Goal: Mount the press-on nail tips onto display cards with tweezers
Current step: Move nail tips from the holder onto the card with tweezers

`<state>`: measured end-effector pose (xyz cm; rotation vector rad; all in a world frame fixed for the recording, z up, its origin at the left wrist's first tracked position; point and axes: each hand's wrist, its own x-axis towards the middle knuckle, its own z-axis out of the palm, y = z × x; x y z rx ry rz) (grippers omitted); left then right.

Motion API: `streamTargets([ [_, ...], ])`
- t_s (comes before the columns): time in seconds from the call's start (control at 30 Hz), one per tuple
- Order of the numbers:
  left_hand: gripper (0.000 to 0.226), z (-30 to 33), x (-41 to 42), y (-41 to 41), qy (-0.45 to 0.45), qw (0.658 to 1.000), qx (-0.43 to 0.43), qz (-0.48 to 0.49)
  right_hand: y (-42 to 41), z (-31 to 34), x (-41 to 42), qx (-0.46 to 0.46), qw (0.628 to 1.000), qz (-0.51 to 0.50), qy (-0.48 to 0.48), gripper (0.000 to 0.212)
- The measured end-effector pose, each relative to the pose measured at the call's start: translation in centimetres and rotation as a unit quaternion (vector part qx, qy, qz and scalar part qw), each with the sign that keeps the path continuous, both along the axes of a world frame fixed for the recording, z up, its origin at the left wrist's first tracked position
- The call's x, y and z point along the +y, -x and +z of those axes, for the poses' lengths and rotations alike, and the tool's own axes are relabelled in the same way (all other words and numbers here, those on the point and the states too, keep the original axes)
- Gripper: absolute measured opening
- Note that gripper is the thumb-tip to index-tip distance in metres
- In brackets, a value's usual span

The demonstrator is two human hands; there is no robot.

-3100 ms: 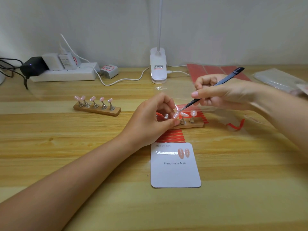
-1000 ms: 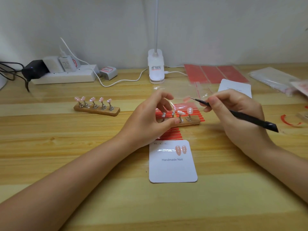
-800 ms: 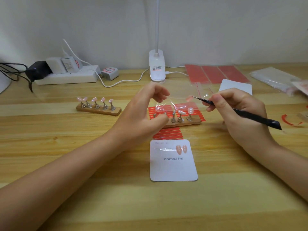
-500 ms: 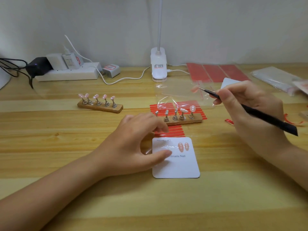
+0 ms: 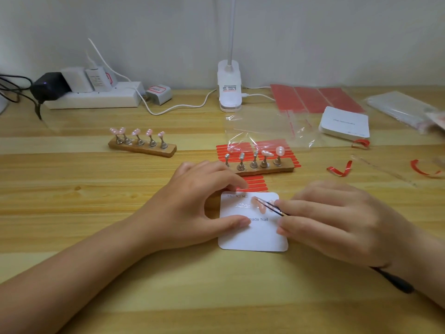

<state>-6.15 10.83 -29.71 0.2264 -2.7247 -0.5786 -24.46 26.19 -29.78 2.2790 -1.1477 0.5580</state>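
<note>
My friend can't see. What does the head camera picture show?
A right hand holds tweezers over pink nail tips on a white card, which the left hand steadies. Behind stand two wooden nail stands on the table.

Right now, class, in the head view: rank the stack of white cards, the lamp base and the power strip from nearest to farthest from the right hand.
1. Stack of white cards, back right, nearest the right hand.
2. Lamp base, back centre.
3. Power strip, back left, farthest.
</note>
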Motion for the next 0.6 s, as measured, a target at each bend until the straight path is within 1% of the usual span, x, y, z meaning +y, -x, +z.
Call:
streamTargets([
  [0.13,0.042,-0.02,0.03,-0.01,-0.003,1.0,0.001,0.002,-0.13,0.11,0.12,0.021,1.0,-0.004,-0.01,0.028],
  [0.3,0.041,0.05,0.04,-0.07,-0.007,1.0,-0.001,0.003,-0.42,0.23,0.18,0.02,1.0,-0.001,-0.023,0.041],
  [0.6,0.041,0.06,0.0,-0.07,-0.008,1.0,-0.006,0.002,-0.93,0.63,0.31,0.004,0.999,0.013,-0.03,0.045],
])
